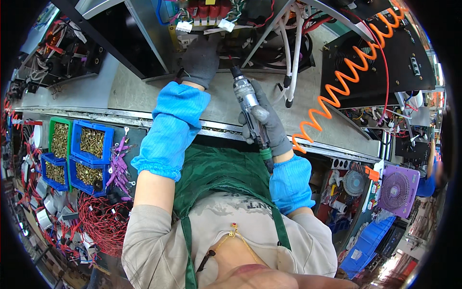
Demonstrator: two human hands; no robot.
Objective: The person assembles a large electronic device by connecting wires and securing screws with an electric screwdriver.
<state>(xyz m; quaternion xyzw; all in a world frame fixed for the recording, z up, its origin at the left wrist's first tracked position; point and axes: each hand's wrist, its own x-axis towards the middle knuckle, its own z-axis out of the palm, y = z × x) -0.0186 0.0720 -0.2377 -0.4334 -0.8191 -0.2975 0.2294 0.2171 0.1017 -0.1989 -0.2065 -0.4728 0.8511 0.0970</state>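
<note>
My right hand (270, 120), in a grey glove, is wrapped round a silver and black air screwdriver (248, 100). Its dark bit end points away from me, toward the open front of a metal equipment housing (149, 43). My left hand (199, 61), also gloved in grey, reaches into that housing below a row of red components (211, 9) with white connectors (226, 25). The left fingers are mostly hidden inside, so what they touch does not show. Blue sleeve covers are on both forearms.
An orange coiled air hose (332, 96) runs to the upper right, past a black panel (375, 62). White cables (290, 58) hang by the housing. At left are blue bins (111, 144) and a green bin (70, 126) of screws, and red wires (103, 224). A purple fan (398, 191) stands at right.
</note>
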